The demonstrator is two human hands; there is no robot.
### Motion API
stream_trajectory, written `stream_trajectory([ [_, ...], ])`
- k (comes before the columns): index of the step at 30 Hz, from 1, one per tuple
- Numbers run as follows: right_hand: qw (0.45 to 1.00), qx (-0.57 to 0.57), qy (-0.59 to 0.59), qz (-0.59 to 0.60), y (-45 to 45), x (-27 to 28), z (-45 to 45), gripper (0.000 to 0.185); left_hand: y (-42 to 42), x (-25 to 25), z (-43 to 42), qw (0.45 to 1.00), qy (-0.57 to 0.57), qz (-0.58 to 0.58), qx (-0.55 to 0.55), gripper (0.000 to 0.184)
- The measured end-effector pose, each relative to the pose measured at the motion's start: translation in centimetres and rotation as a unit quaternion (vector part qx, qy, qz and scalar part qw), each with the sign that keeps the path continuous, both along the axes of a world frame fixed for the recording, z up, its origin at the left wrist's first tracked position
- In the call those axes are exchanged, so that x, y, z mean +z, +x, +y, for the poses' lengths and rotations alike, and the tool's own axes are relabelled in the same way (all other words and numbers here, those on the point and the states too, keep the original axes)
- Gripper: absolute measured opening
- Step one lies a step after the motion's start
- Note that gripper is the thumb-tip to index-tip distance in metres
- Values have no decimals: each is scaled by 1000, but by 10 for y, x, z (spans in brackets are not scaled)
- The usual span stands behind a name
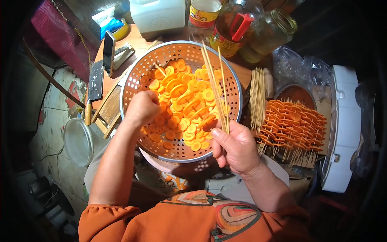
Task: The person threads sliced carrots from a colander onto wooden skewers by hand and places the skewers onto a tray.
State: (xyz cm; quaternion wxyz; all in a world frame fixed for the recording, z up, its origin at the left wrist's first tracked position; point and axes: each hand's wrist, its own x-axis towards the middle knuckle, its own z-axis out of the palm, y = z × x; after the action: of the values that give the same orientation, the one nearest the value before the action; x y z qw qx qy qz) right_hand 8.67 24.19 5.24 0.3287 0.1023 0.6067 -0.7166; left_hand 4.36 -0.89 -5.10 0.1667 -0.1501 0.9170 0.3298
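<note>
A metal colander (pixel 238 92) full of round orange carrot slices (pixel 183 125) stands in front of me. My right hand (pixel 238 149), at its near right rim, is closed around several bamboo skewers (pixel 213 80) pointing up and away. From the same hand, a skewer threaded with spaced carrot slices (pixel 187 98) slants to the upper left over the loose slices, its tip (pixel 159 69) sticking out bare. Over the left side of the colander, my left hand (pixel 144 107) is curled closed, back towards me; what its fingers hold, if anything, is hidden.
Finished carrot skewers (pixel 294 125) are piled at the right, beside a bundle of bare skewers (pixel 256 97). A cleaver (pixel 96 82) and a phone (pixel 109 52) are at the left. Jars (pixel 270 34) and a white jug (pixel 157 16) line the back.
</note>
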Motion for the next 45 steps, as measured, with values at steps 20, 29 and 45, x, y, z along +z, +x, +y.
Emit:
stream_trajectory([
  [20,997,63,42,2,3,1,-4,17,-13,47,-17,736,584,133,316,11],
  [29,996,66,59,7,1,0,-2,18,-14,40,-10,765,549,205,267,9],
  [45,998,36,48,13,2,-4,-5,16,-3,38,11,767,569,156,252,8],
])
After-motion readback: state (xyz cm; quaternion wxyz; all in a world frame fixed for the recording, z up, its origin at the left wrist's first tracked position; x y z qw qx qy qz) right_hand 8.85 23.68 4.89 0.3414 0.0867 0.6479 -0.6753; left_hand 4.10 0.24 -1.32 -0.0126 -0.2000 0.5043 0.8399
